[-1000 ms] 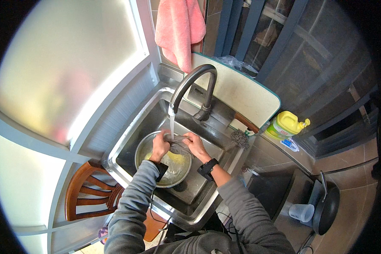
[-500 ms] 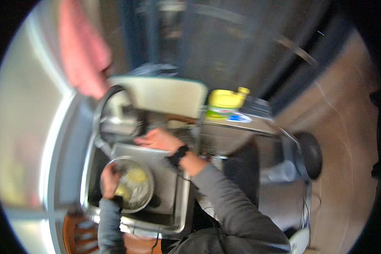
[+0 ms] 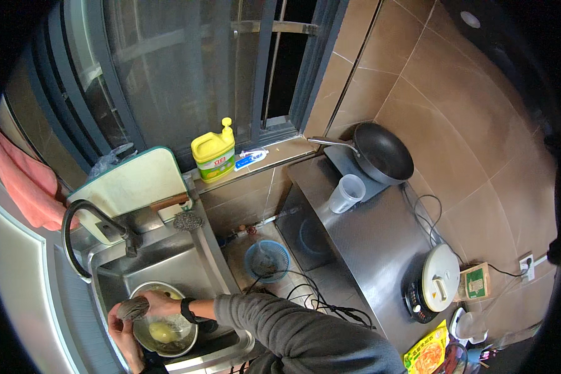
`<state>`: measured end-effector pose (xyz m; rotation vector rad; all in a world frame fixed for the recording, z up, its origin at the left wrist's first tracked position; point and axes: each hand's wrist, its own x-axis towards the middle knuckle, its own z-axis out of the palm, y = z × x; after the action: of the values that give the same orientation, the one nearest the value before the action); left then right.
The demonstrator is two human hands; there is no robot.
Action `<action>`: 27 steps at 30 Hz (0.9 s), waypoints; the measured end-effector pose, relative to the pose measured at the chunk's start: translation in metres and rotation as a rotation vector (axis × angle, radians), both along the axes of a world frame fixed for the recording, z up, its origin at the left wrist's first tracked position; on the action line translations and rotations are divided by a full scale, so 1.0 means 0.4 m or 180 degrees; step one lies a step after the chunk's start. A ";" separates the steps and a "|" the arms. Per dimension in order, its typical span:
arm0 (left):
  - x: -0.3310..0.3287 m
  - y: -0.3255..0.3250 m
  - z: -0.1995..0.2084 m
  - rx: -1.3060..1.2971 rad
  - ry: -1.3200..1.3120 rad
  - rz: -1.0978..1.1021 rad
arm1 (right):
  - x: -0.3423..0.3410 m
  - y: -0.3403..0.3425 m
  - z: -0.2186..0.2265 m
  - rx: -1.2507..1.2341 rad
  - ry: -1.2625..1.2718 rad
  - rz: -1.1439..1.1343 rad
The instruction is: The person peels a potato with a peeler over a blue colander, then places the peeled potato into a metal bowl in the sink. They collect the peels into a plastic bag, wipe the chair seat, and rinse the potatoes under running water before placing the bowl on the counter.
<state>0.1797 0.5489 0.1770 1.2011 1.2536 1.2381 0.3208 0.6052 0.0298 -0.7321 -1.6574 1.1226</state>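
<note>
A round metal bowl (image 3: 192,344) stands in the steel sink (image 3: 190,265), with water and a pale yellow, potato-like lump (image 3: 163,331) inside. Over the bowl's left rim, my two hands meet around a grey-brown, streaked scouring ball (image 3: 133,308). My right hand (image 3: 160,304), a black band on its wrist, reaches in from the right with its fingers bent against the ball. My left hand (image 3: 123,333) is closed on the ball's left side. Anything between the ball and my palms is hidden. A grey steel-wool scrubber (image 3: 187,221) lies on the sink's back corner.
A black faucet (image 3: 131,242) arches over the sink, before a cutting board (image 3: 131,187). On the ledge stands a yellow jug (image 3: 213,156). The steel counter (image 3: 371,249) at right bears a plastic cup (image 3: 347,193), a wok (image 3: 383,153) and a white-lidded cooker (image 3: 441,277). Below is a blue basket (image 3: 267,260).
The view has swung right and sharpened. My right hand has come from the sink's back edge down to the bowl, joining my left. The scouring ball now shows between them.
</note>
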 end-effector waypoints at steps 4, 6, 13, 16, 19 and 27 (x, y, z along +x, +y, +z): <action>-0.066 -0.046 -0.076 -0.0373 -0.0318 0.0333 | -0.007 0.077 0.030 -0.1709 0.0064 -0.0038; -0.091 -0.048 -0.111 0.0473 0.0903 -0.0639 | 0.007 0.099 0.085 -0.1346 0.0215 0.0021; 0.079 -0.037 -0.069 0.0325 0.0051 -0.0437 | 0.074 0.001 0.236 -0.1790 0.0571 0.0969; 0.112 -0.072 -0.022 -0.0702 -0.0959 -0.0393 | 0.088 0.009 0.228 -0.0697 -0.0877 0.1019; 0.081 -0.051 0.010 -0.1337 -0.1241 -0.0371 | 0.087 0.064 0.224 -0.2324 0.0582 0.2016; 0.080 0.017 0.067 -0.2676 -0.2011 -0.1455 | 0.238 0.045 0.378 0.2321 -0.2479 0.0594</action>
<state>0.2117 0.5557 0.2037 0.3798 0.8030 0.5552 0.4161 0.6231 0.1810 -0.5516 -2.6172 0.2491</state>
